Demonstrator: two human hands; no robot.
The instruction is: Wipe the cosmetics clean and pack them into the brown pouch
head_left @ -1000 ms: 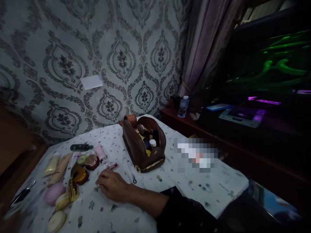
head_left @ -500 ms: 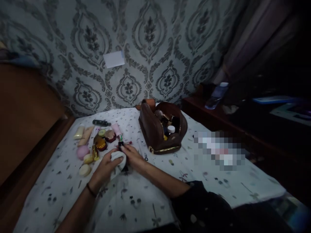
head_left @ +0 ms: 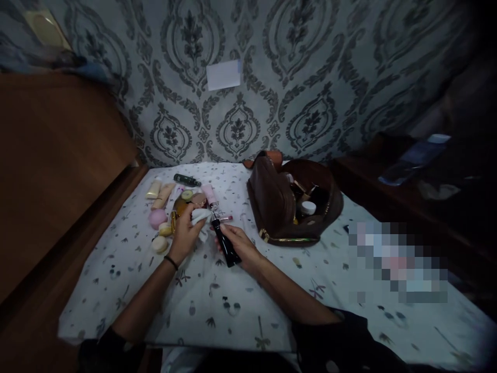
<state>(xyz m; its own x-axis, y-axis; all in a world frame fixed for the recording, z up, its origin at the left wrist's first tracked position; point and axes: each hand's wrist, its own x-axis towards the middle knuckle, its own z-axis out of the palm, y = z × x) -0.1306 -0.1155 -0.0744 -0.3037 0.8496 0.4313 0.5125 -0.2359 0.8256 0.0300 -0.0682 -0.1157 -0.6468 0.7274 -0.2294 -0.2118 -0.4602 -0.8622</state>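
Observation:
My right hand (head_left: 238,243) is closed around a glossy black cylinder (head_left: 225,243) with a narrow, shiny tip; its exact kind is unclear. In my left hand (head_left: 186,230) a crumpled white cloth (head_left: 201,213) is pinched close to that tip. Whether cloth and tip touch is hard to make out. Just beyond the hands lie a pink tube (head_left: 208,194) and a small pinkish-red stick (head_left: 225,218). Left of them are a pink ball (head_left: 157,218), a cream round jar (head_left: 159,244), a gold tube (head_left: 173,221) and a dark green bottle (head_left: 187,180).
An unzipped brown bag (head_left: 272,204) stands to the right, a white-capped jar (head_left: 308,208) among the items inside. A blurred patch (head_left: 396,259) covers something at the far right. Wooden furniture (head_left: 58,181) borders the left; a clear bottle (head_left: 413,160) lies beyond the right edge.
The view has swung left. My right hand now shows the black cylinder tilted in full, where before it was mostly hidden. The cloth has moved from around it to its tip.

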